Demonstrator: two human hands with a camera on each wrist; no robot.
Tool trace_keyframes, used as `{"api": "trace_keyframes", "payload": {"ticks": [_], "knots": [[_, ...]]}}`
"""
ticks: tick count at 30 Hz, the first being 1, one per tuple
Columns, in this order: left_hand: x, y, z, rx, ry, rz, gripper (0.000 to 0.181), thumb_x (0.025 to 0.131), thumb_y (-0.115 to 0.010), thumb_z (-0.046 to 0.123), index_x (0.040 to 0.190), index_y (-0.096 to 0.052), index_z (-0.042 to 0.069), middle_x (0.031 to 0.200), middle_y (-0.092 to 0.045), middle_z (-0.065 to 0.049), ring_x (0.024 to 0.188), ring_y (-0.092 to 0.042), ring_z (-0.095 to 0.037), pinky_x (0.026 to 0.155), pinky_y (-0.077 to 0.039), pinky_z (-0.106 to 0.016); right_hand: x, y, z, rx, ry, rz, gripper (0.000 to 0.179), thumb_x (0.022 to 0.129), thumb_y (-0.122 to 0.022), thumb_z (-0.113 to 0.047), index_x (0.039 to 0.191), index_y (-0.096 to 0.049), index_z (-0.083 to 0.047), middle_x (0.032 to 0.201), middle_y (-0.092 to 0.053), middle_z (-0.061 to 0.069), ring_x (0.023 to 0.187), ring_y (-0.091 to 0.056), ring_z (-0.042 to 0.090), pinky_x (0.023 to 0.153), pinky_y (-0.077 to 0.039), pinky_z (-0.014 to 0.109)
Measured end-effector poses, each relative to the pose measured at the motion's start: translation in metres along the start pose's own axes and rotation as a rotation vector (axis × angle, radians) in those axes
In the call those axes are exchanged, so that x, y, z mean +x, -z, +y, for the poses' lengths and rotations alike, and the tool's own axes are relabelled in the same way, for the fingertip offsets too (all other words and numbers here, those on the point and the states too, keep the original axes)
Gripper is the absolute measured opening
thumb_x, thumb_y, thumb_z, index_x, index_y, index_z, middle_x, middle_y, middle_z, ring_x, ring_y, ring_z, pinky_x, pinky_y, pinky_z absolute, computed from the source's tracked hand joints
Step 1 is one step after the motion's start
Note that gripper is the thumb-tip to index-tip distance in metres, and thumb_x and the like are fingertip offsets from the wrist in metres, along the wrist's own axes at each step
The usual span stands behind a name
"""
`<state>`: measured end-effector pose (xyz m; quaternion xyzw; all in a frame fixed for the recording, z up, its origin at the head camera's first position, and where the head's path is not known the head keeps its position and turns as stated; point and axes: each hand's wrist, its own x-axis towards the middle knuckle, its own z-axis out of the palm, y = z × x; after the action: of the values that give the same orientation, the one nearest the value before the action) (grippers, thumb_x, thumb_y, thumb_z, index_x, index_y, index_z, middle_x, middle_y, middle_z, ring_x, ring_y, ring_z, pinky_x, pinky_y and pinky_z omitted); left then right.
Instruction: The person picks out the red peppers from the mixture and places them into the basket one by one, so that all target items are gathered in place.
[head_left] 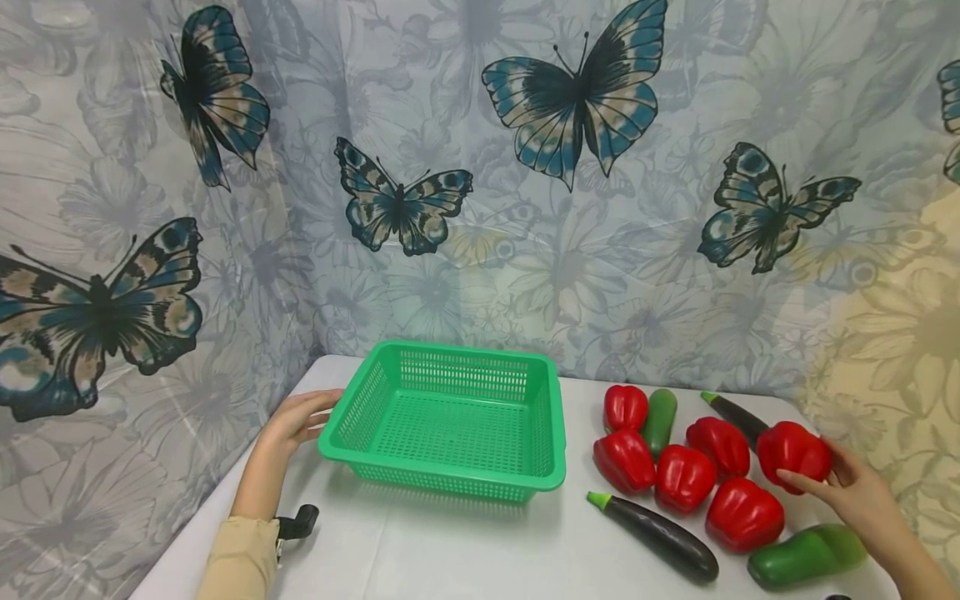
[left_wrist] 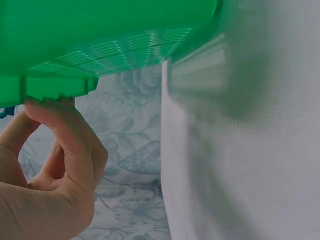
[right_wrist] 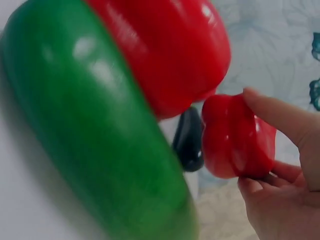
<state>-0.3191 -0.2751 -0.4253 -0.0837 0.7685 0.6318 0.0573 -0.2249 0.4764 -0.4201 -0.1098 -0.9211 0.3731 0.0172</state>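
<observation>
A green plastic basket (head_left: 450,482) with slotted sides stands on the white table with nothing inside. At its left rim is my left hand (head_left: 294,418); in the left wrist view the bent fingers of that hand (left_wrist: 70,155) hold the rim's edge. On the far right, my right hand (head_left: 862,492) grips a red bell pepper (head_left: 791,457), thumb on one side and fingers on the other, as the right wrist view of the pepper (right_wrist: 235,137) also shows. Several other red bell peppers (head_left: 684,478) lie to the left of this hand.
Among the peppers lie a dark eggplant (head_left: 660,537) in front, another eggplant (head_left: 738,421) behind, a small green cucumber (head_left: 660,421) and a large green vegetable (head_left: 802,557) near my right forearm. Butterfly-patterned cloth (head_left: 450,292) hangs behind the table.
</observation>
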Motion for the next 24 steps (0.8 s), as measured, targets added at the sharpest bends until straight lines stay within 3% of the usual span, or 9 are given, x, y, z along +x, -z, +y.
{"api": "trace_keyframes", "payload": {"ticks": [1, 5, 8, 10, 15, 24], "knots": [[0.0, 0.0, 0.0, 0.003, 0.0, 0.0, 0.068, 0.092, -0.066, 0.043, 0.142, -0.049, 0.001, 0.142, -0.053, -0.014, 0.134, -0.048, -0.038, 0.103, -0.048, -0.044, -0.001, 0.0, -0.004, -0.001, 0.002, 0.003, 0.102, 0.096, -0.059, -0.046, 0.151, 0.008, 0.008, 0.148, -0.007, 0.045, 0.134, -0.014, 0.062, 0.064, -0.057, 0.029], [-0.002, 0.001, 0.002, 0.02, 0.0, -0.002, 0.068, 0.092, -0.066, 0.044, 0.142, -0.049, 0.002, 0.143, -0.053, -0.014, 0.132, -0.05, -0.035, 0.102, -0.048, -0.043, -0.004, 0.0, -0.015, -0.002, -0.01, 0.018, 0.103, 0.095, -0.06, -0.047, 0.152, 0.009, 0.004, 0.149, -0.006, 0.043, 0.137, -0.011, 0.06, 0.066, -0.057, 0.026], [-0.003, 0.001, 0.003, 0.043, 0.0, 0.005, 0.068, 0.092, -0.065, 0.045, 0.142, -0.049, 0.002, 0.146, -0.049, -0.017, 0.13, -0.053, -0.034, 0.102, -0.048, -0.044, -0.006, -0.001, -0.022, 0.018, -0.002, 0.032, 0.102, 0.095, -0.06, -0.047, 0.153, 0.008, 0.001, 0.15, -0.006, 0.042, 0.139, -0.009, 0.057, 0.055, -0.041, 0.006], [-0.004, 0.001, 0.004, 0.054, 0.0, 0.012, 0.068, 0.092, -0.066, 0.045, 0.141, -0.049, 0.001, 0.144, -0.05, -0.017, 0.124, -0.058, -0.03, 0.1, -0.05, -0.042, -0.007, -0.001, -0.027, 0.034, 0.0, 0.033, 0.101, 0.095, -0.06, -0.047, 0.153, 0.009, 0.0, 0.151, -0.006, 0.041, 0.14, -0.008, 0.056, 0.055, -0.038, 0.003], [-0.005, 0.003, 0.005, 0.064, -0.002, 0.015, 0.068, 0.092, -0.067, 0.044, 0.141, -0.049, 0.001, 0.137, -0.057, -0.012, 0.111, -0.063, -0.018, 0.095, -0.052, -0.039, -0.007, -0.004, -0.039, 0.066, 0.01, 0.024, 0.101, 0.095, -0.06, -0.045, 0.153, 0.009, 0.001, 0.152, -0.003, 0.041, 0.14, -0.007, 0.056, 0.055, -0.038, 0.002], [-0.005, 0.004, 0.004, 0.058, -0.007, 0.017, 0.067, 0.091, -0.068, 0.044, 0.14, -0.051, 0.001, 0.129, -0.062, -0.006, 0.101, -0.064, -0.011, 0.093, -0.053, -0.037, -0.005, -0.015, -0.055, 0.134, 0.058, 0.033, 0.1, 0.095, -0.062, -0.042, 0.154, 0.006, 0.001, 0.153, -0.005, 0.038, 0.144, -0.006, 0.049, 0.059, -0.038, -0.002]]}}
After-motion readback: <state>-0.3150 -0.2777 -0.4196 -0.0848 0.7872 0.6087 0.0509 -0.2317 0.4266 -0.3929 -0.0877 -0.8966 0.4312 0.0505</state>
